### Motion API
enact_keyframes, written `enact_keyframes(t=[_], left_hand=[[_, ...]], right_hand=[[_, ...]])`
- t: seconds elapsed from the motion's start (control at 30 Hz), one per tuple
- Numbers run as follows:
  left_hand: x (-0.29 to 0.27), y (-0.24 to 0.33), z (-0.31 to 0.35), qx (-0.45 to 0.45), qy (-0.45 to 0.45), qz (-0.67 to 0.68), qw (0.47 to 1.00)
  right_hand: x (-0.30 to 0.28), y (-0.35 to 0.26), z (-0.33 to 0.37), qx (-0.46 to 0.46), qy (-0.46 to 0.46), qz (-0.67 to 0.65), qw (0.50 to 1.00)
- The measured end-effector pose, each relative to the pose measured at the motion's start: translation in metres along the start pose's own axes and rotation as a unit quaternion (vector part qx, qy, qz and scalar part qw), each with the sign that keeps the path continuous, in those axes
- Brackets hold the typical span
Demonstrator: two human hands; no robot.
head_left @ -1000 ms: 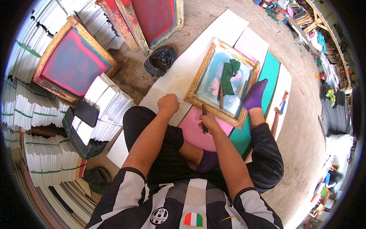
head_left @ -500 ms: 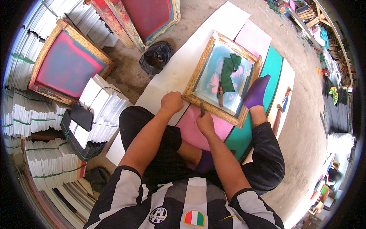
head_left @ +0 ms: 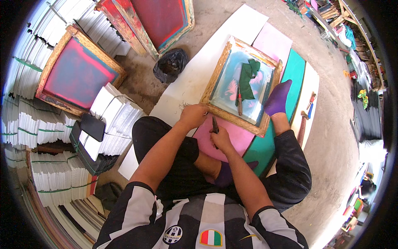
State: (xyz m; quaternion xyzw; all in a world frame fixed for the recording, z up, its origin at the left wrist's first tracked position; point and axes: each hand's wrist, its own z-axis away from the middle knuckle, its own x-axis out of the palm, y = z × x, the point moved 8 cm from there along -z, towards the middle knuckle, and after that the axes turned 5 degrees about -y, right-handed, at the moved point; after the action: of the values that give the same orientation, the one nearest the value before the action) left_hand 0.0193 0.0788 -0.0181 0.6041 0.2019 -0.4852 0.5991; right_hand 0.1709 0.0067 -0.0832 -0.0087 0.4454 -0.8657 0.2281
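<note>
Since the frame of half a second ago, the left hand (head_left: 193,116) has moved to the right, up to the near left corner of the wooden frame (head_left: 232,118), and the dark hand tool (head_left: 214,125) has turned its tip to the left and come back from the frame's near edge.

Nearest is the person's striped shirt (head_left: 213,211), then the black trousers (head_left: 166,159). The right hand (head_left: 221,138) is closed around the dark hand tool, whose tip points up and away from the body. The left hand has its fingers curled in; I cannot tell whether it grips something. Beside it, thin small bits (head_left: 183,106) lie on a white board (head_left: 207,54).

The wooden frame lies flat before the hands, partly over a pink board (head_left: 226,137). On its screen rest a green cloth (head_left: 247,83) and a slim tool with a wooden handle (head_left: 239,106). A foot in a purple sock (head_left: 278,99) is at its right side, over a green board (head_left: 295,70). Further right lies a hammer (head_left: 302,128).

Beyond the white board, a black bag (head_left: 171,66) is on the floor (head_left: 215,16). At left leans a framed pink and grey screen (head_left: 78,74), near stacks of white sheets (head_left: 52,172).
</note>
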Motion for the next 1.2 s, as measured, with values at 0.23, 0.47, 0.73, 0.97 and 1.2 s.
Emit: enact_keyframes(t=[0.23, 0.47, 0.73, 0.97, 1.2], left_hand=[[0.006, 0.013, 0.003, 0.029, -0.044, -0.074, 0.996], [0.003, 0.014, 0.002, 0.031, -0.058, -0.076, 0.995], [-0.005, -0.055, 0.012, -0.215, -0.074, -0.091, 0.97], [-0.018, -0.072, 0.02, -0.294, -0.049, -0.073, 0.952], [-0.016, -0.06, 0.018, -0.283, -0.062, -0.053, 0.956]], right_hand=[[0.009, 0.007, -0.003, 0.003, -0.022, 0.001, 1.0], [0.013, 0.015, -0.011, 0.015, -0.089, -0.047, 0.995], [0.005, 0.014, -0.014, 0.064, -0.054, -0.099, 0.992], [-0.002, 0.016, -0.029, 0.052, -0.019, -0.065, 0.996], [-0.005, 0.022, -0.032, 0.061, 0.026, -0.025, 0.997]])
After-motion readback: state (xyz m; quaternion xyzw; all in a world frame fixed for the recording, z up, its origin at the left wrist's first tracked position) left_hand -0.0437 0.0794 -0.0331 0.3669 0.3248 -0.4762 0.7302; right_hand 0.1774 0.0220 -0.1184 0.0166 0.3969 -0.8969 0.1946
